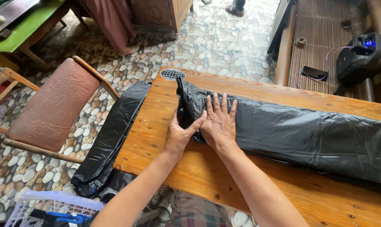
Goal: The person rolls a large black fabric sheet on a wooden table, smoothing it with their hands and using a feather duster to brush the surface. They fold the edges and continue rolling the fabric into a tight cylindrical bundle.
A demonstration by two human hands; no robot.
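Honestly a fair bit is cut off for us here: the black plastic bag (pixel 291 134) runs off the right edge of the frame, so we can't see where it ends, and whatever's inside or under its folds is hidden. Our left hand (pixel 178 133) has its fingertips tucked under the bag's left end, so we can't tell how much plastic it's actually pinching, only that the thumb and fingers curl around the edge. Our right hand (pixel 219 122) lies flat on top, fingers spread, palm pressing down and not grasping anything. The bag itself is glossy, wrinkly and folded into a long band lying across the wooden table (pixel 190 168), with a pointed corner sticking up near the round black sticker (pixel 172 74). A second black bag (pixel 110 138) hangs off the table's left edge down toward the pebble floor (pixel 215 38). Just left of that is a wooden chair (pixel 51 109) with a brown padded seat, and a white plastic basket (pixel 47 208) gets clipped at the bottom corner. On the bench (pixel 321 46) at top right sit a dark phone (pixel 314 73) and a black speaker (pixel 361 56).
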